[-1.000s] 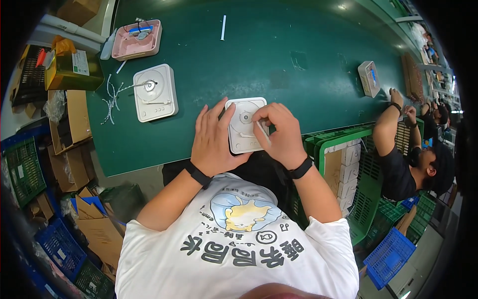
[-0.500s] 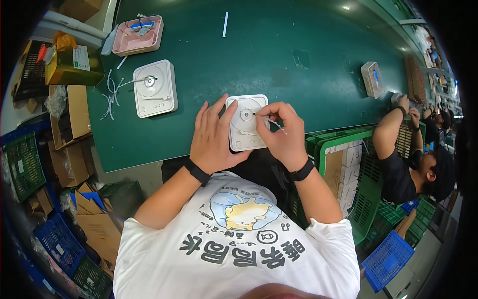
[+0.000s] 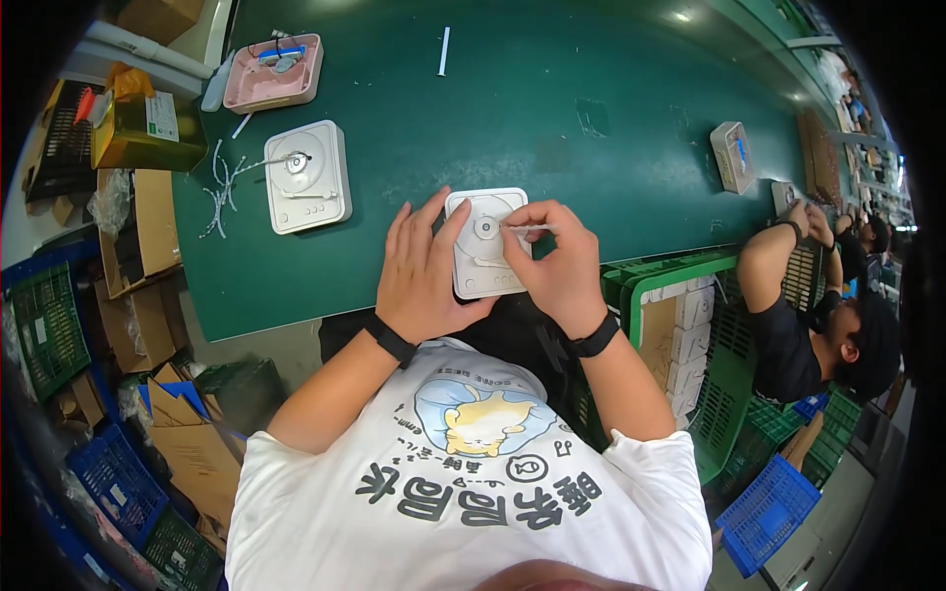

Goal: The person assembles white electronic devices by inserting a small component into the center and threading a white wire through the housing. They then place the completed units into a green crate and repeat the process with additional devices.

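**Thin whitish strand (image 3: 537, 228) pinched over white record-player-shaped device (image 3: 486, 246)**

The device is held at the near edge of the green tabletop (image 3: 414, 128), about midway along the stretch in front of the person; whether it rests on the surface or is lifted slightly cannot be told. It is shaped as a flat, upright-facing box with rounded corners and a pale, smooth finish. Its top is marked by a large shallow disc, at whose middle a ringed hub (image 3: 487, 228) with a small dark centre is set. Below the disc, a slim moulded tonearm (image 3: 490, 263) is seen, and a row of small round buttons (image 3: 483, 283) is placed along the near end. Part of the right side is covered by fingers.

The left side of the device is steadied by the left hand (image 3: 424, 271), whose fingers are spread. The strand is pinched between thumb and forefinger of the right hand (image 3: 560, 258), just beside the hub; whether the hub is touched cannot be told.

Near the tabletop's left edge, a second white device (image 3: 308, 182) of the same form is laid, its hub crossed by a strand that is joined visually to a loose bundle of twisted strands (image 3: 223, 192). At the far left corner, an open pink housing (image 3: 271, 91) is placed, with a blue part and wires inside.
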`<action>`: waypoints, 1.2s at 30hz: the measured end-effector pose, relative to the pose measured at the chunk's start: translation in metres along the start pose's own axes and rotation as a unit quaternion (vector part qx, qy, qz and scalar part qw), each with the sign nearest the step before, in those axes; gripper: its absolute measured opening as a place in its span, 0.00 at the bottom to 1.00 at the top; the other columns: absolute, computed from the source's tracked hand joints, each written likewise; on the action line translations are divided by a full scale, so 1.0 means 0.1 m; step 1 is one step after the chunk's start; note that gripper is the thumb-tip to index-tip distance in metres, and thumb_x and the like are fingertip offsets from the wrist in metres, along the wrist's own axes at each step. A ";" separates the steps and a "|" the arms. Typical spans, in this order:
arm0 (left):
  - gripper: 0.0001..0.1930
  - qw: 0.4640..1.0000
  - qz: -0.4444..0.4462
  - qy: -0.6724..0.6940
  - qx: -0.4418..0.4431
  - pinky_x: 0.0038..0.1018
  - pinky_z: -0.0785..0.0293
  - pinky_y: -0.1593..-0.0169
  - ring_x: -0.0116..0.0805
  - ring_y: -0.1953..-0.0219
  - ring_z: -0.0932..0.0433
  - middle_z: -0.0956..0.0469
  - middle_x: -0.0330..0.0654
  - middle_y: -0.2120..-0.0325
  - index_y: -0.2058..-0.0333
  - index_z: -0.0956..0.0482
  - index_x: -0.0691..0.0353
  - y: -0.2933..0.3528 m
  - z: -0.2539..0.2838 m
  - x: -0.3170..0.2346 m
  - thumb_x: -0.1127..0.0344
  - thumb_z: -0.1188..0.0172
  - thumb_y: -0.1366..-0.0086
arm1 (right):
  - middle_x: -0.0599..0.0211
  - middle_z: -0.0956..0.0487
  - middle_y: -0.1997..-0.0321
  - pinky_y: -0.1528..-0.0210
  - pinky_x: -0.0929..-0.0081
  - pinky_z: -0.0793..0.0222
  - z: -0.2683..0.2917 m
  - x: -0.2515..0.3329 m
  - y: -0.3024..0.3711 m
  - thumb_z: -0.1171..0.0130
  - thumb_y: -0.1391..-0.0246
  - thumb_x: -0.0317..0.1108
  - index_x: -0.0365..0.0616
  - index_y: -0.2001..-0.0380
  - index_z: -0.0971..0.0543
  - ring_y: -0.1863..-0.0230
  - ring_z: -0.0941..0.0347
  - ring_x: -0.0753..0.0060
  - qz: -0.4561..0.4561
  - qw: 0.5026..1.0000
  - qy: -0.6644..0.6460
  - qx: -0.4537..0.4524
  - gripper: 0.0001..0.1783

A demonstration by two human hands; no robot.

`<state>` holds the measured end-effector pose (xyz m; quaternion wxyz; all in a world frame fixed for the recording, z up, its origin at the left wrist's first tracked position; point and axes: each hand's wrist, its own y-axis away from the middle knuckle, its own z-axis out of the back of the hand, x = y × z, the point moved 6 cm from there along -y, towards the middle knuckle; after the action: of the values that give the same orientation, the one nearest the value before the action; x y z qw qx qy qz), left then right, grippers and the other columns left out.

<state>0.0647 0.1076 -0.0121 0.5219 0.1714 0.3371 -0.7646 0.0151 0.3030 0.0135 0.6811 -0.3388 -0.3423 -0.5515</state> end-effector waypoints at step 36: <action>0.62 1.000 0.006 -0.023 0.001 0.65 0.41 0.17 0.61 0.28 0.28 0.34 0.57 0.23 0.20 0.34 0.56 0.00 -0.04 0.00 0.46 0.12 0.50 | 0.66 0.13 0.58 0.63 0.75 0.27 0.06 0.14 -0.07 0.27 0.33 0.21 0.41 0.51 0.19 0.68 0.26 0.75 0.045 0.995 -0.009 0.087 0.12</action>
<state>0.0643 0.1104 -0.0146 0.5339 0.1562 0.3229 -0.7657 0.0103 0.2995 0.0289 0.7291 -0.2978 -0.3794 -0.4855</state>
